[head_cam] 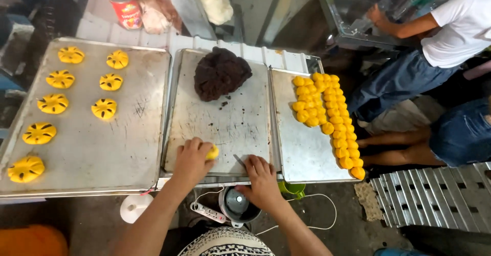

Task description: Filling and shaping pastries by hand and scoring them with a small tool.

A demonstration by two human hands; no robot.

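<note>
Left tray (138,133): a big flat metal sheet, grey and scratched, lay on the left. It held eight yellow pastries.
Middle tray (240,118): a flat metal sheet, dull and a bit stained. Both hands were at its near edge.
Right tray (294,143): a flat metal sheet on the right, shiny and smooth.
Dark lump (220,73): a big, bumpy, brown-black heap of filling sat at the far end of the middle tray. A few crumbs lay just beside it.
Dough balls (327,118): many small round yellow balls lay packed close in a long strip on the right tray. The strip ran from far to near.
Cut pastries (53,103): flat round yellow shapes with dark slits, like flowers, lay in two rows.
Left hand (192,160): the fingers were curled and closed around a yellow dough ball (213,152), near the front of the middle tray. The ball was round, so it pointed no way.
Right hand (261,176): it lay palm down on the near tray edge. A thin grey blade (239,160) stuck out from its fingers, pointing far and left. I could not tell if the fingers pinched it.
</note>
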